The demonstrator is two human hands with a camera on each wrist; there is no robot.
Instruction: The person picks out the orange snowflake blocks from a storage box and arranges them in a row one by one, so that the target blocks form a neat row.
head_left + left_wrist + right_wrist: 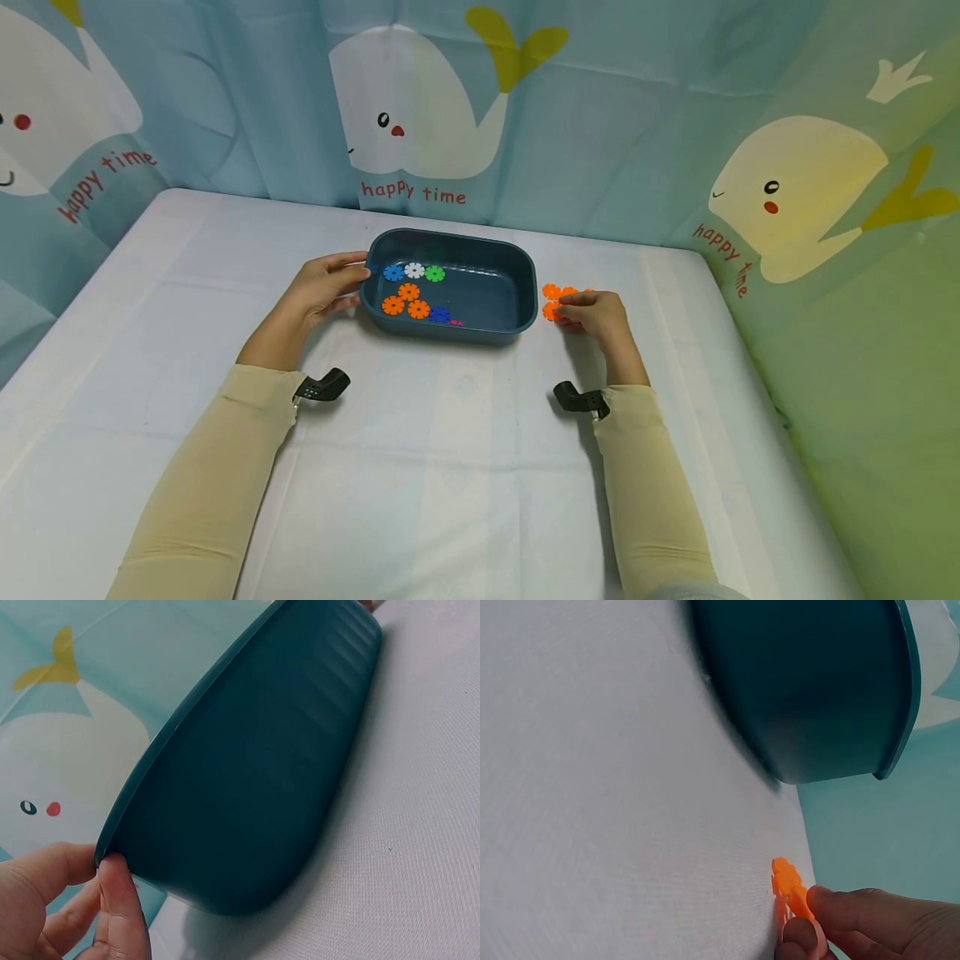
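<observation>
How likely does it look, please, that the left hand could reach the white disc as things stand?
Probably yes: the white disc lies uncovered in the open tub, nearer the end that the left hand pinches, though that hand would likely have to let go first.

Dark teal bin (487, 292); orange discs (551, 292); whale-print curtain (615, 125).
</observation>
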